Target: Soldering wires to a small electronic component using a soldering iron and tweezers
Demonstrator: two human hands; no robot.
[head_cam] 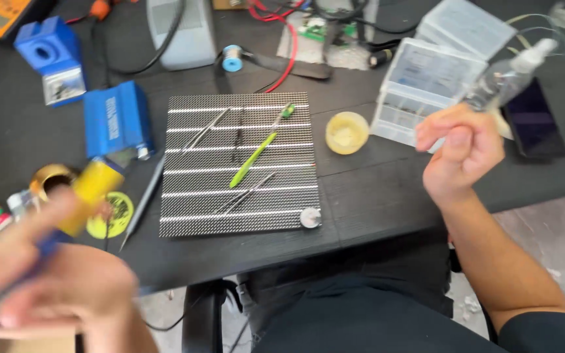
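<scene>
My right hand point(460, 151) is raised over the right side of the black desk point(374, 189), shut on a clear squeeze bottle point(506, 73) with a white nozzle pointing up and right. My left hand point(53, 287) is blurred at the bottom left, its fingers lying along a blue object point(47, 247) that I cannot make out. Between the hands lies a dotted grey panel point(240, 196) with white stripes. On it rest a green stick tool point(251, 160), thin metal tweezers point(205, 129) and a small round silver piece point(310, 218).
A yellow round tub point(346, 133) sits right of the panel, with clear compartment boxes point(429, 82) and a dark phone point(535, 121) beyond. Blue boxes point(118, 121), a yellow cylinder point(93, 186), a brass cup point(50, 176) and a thin grey probe point(144, 199) crowd the left. Cables run along the back.
</scene>
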